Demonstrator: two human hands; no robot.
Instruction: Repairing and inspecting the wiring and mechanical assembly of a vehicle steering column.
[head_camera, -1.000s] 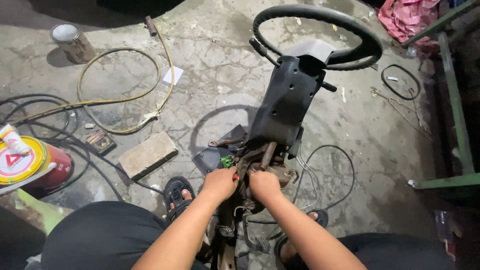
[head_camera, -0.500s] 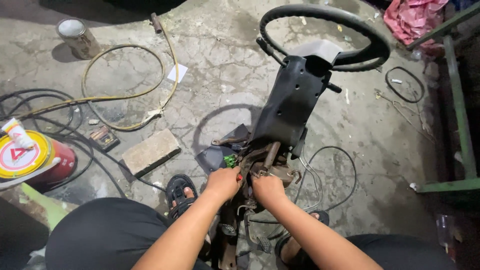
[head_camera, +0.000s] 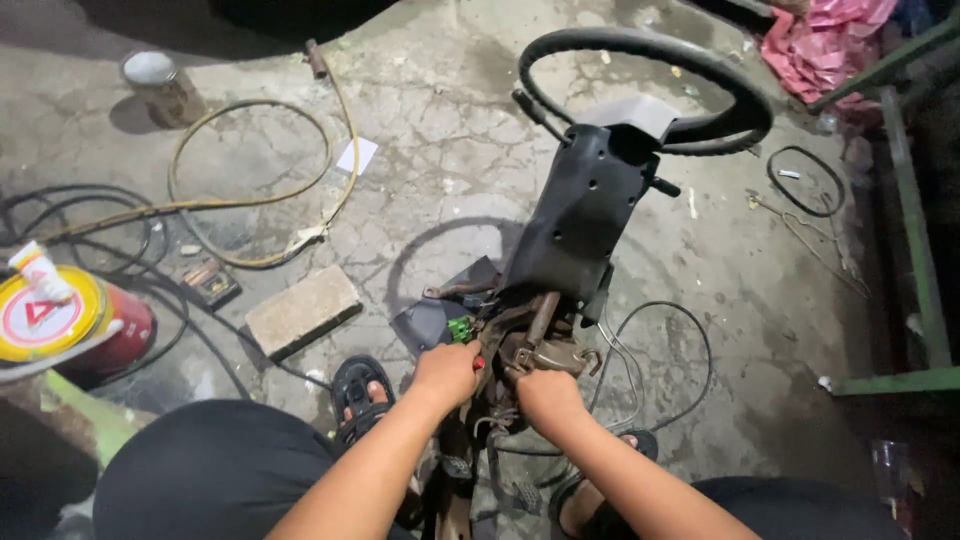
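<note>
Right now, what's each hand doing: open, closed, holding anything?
Left hand: closed on the rusty lower end of the steering column, by a green connector.
Right hand: closed on the same rusty metalwork.

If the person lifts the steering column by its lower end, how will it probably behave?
The steering column looks rigid and probably heavy: rusty metal brackets show where the left hand and right hand grip it. It is likely top-heavy, since the steering wheel sits at the far end and may swing or roll sideways. The loose wires would probably dangle limply.
</note>
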